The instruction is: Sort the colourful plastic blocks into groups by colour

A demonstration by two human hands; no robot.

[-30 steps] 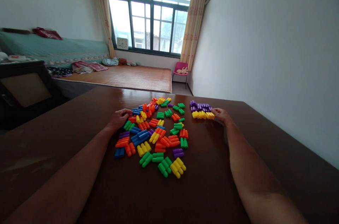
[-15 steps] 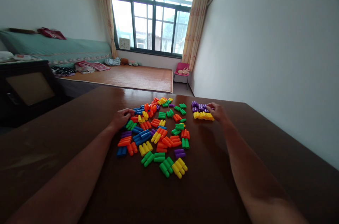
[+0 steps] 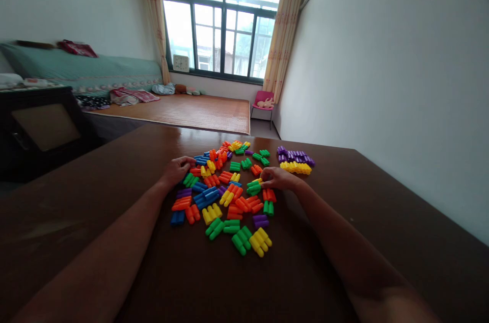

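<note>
Many coloured plastic blocks lie in a loose heap on the dark table. My left hand [image 3: 179, 168] rests at the heap's left side, its fingertips by a blue block [image 3: 201, 160]; whether it grips anything is too small to tell. At the heap's right side, my right hand [image 3: 275, 179] has its fingers bent over a green block [image 3: 253, 188] and a bit of yellow; its grip is unclear. Behind my right hand stand a row of joined purple blocks [image 3: 296, 157] and a row of joined yellow blocks [image 3: 295, 167].
The brown table [image 3: 305, 272] has its far edge near a bed with a woven mat [image 3: 206, 111]. A pink chair [image 3: 263, 99] holds a soft toy under the window. A dark cabinet [image 3: 46, 124] stands at the left.
My right hand has left the purple row and moved left and nearer, to the heap's right side. The purple row's right end now shows. My left hand has hardly moved.
</note>
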